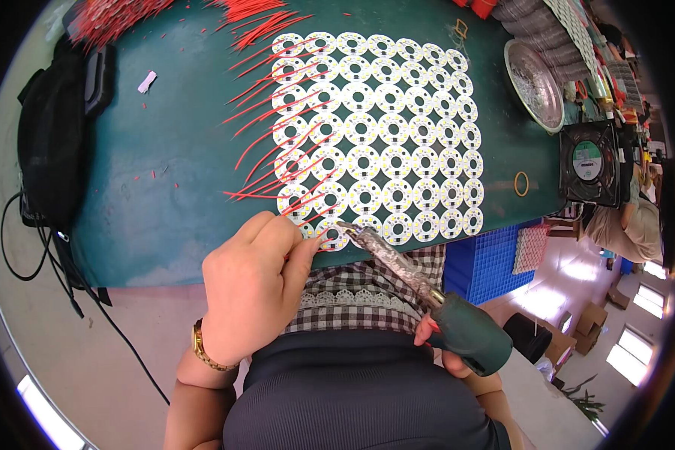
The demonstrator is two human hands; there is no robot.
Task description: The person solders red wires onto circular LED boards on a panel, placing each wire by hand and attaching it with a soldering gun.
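Rows of round white LED boards (382,163) lie on the green tabletop (165,240). Red wires (256,155) stretch across the two leftmost columns, their free ends pointing left. My left hand (251,274) is closed in a pinch over the bottom-left corner of the rows, hiding part of a board there. A short red wire (325,233) reaches from its fingertips to the nearest board of the second column. My right hand (455,364) grips the dark green handle of a soldering gun (472,334). Its tip is at that board's upper right edge; contact is unclear.
Loose red wires (251,16) lie at the back, with a bigger bundle (120,24) to the left. A black bag (52,142) and cables occupy the left edge. At right are a metal bowl (536,90), a fan (589,161), a yellowish ring (521,184) and a blue crate (487,270).
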